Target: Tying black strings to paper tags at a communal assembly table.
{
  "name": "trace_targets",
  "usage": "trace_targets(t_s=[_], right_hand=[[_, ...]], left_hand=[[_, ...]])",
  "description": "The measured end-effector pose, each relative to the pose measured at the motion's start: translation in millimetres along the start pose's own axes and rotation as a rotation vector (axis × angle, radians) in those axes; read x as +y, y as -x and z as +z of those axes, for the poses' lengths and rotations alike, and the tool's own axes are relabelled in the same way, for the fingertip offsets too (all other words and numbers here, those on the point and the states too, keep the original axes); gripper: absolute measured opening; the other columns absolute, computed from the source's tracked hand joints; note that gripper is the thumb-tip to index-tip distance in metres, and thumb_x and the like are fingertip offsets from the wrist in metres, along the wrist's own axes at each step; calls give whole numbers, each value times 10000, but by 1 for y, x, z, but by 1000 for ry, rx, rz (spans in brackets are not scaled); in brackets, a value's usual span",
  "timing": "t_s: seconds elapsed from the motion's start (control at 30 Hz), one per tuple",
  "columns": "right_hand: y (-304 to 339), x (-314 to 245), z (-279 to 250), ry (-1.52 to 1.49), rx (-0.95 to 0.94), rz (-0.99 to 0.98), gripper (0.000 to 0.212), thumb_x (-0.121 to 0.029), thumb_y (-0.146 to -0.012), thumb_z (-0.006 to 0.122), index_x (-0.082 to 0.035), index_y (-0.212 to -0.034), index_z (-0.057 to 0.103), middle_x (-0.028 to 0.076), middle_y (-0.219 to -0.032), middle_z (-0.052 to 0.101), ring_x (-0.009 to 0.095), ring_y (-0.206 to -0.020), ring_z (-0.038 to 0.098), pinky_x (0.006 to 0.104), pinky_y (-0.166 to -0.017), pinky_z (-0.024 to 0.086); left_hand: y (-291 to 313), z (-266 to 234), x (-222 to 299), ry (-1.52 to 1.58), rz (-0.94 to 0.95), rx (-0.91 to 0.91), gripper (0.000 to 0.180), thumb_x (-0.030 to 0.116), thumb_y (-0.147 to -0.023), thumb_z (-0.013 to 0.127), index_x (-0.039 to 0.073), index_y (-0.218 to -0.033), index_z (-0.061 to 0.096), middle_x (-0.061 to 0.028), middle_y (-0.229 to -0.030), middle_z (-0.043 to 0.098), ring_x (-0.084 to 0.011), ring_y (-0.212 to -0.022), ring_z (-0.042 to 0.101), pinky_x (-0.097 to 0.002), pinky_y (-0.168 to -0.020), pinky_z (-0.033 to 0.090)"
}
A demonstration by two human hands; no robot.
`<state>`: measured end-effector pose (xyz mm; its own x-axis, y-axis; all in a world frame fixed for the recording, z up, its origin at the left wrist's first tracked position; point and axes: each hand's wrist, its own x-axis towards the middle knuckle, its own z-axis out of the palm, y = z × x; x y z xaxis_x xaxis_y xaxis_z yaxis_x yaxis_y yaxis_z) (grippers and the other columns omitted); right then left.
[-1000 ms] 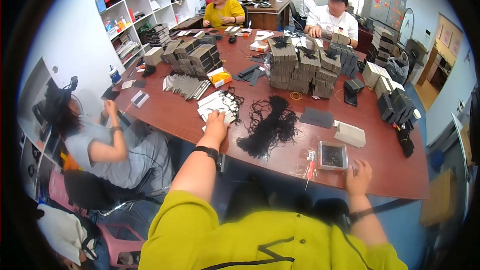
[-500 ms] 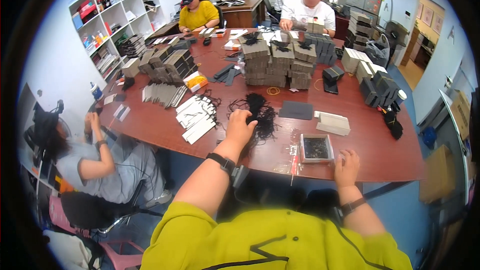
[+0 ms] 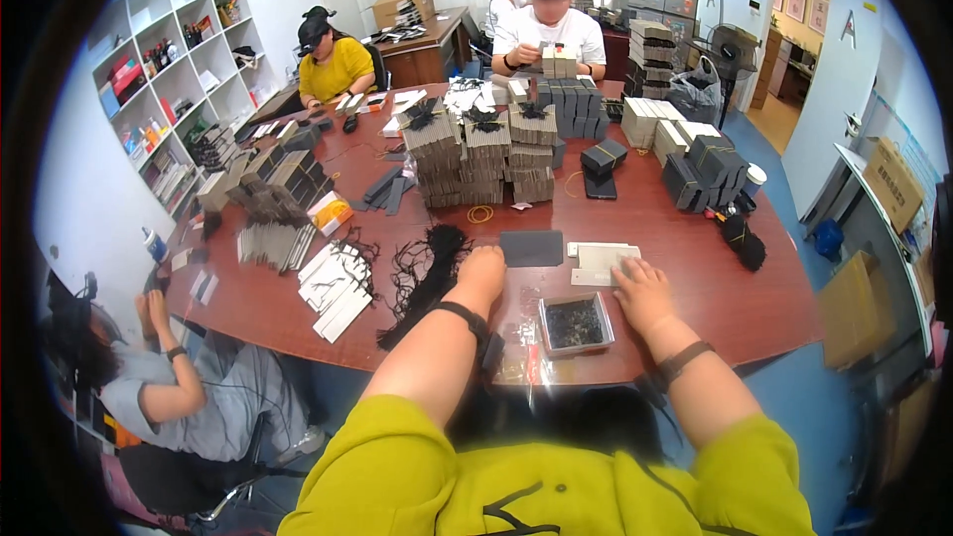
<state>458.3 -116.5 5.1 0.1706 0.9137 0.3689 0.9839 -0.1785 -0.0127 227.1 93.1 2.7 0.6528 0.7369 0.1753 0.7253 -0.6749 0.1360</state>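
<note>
My left hand [image 3: 482, 273] rests on the red-brown table [image 3: 710, 283], its fingers curled in and partly hidden. To its left lies a long bunch of black cords [image 3: 429, 278]; just to its right is a flat dark grey card [image 3: 531, 248]. I cannot make out anything in the fingers. My right hand [image 3: 645, 293] is open, fingertips touching the right end of a low stack of light grey cards [image 3: 601, 264]. Between my forearms stands a small open box [image 3: 607, 335] of tiny dark bits. White card strips [image 3: 338, 283] lie left of the cords.
Tall stacks of grey cards [image 3: 481, 164] rise mid-table, with a rubber band [image 3: 480, 212] before them. More bundles [image 3: 705, 174] and a black tassel bunch [image 3: 743, 241] sit at right. A seated person [image 3: 184, 377] works at left; others [image 3: 338, 65] sit across the table.
My left hand has moved off the cords to the dark card's side, and the cords now lie stretched lengthwise. My right hand has gone from beside the box to the light grey cards.
</note>
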Motion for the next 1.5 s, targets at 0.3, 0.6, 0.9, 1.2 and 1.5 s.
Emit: trace_targets(t_s=[0.3, 0.6, 0.9, 1.2, 1.5], right_hand=[[-1, 1, 10, 25, 84, -118, 299, -175, -785, 558, -126, -1074, 619, 43, -1231, 523, 230, -1199, 415, 416, -988, 302], [1, -5, 4, 15, 187, -127, 270, -155, -760, 578, -102, -1021, 622, 45, -1160, 554, 239, -1145, 452, 415, -974, 314], [0, -11, 4, -128, 168, -70, 148, -149, -758, 591, -112, -901, 588, 57, -950, 590, 239, -982, 519, 383, -891, 369], [19, -2, 3, -235, 229, 36, 50, -99, -740, 607, -89, -788, 603, 96, -790, 592, 289, -801, 555, 397, -712, 433], [73, -34, -32, -585, 290, 475, 105, -90, -747, 636, -22, -811, 587, 133, -802, 595, 336, -784, 569, 397, -688, 456]], left_hand=[[10, 10, -1, -140, -21, 42, 330, 237, -868, 534, -9, -1088, 535, -138, -973, 627, -291, -960, 582, -381, -822, 475], [17, 11, 1, -124, 34, 56, 363, 235, -862, 539, -21, -1120, 524, -132, -966, 615, -289, -949, 576, -372, -802, 487], [21, 19, -6, -195, 59, 79, 367, 210, -867, 522, -14, -1158, 521, -138, -1013, 599, -280, -959, 565, -362, -823, 477], [11, 5, 1, 61, 117, 119, 299, 157, -784, 643, -6, -1024, 572, -171, -954, 583, -332, -960, 550, -389, -837, 448], [9, -1, -1, 114, 68, 87, 234, 159, -754, 679, -7, -896, 595, -183, -943, 575, -339, -944, 560, -384, -845, 446]])
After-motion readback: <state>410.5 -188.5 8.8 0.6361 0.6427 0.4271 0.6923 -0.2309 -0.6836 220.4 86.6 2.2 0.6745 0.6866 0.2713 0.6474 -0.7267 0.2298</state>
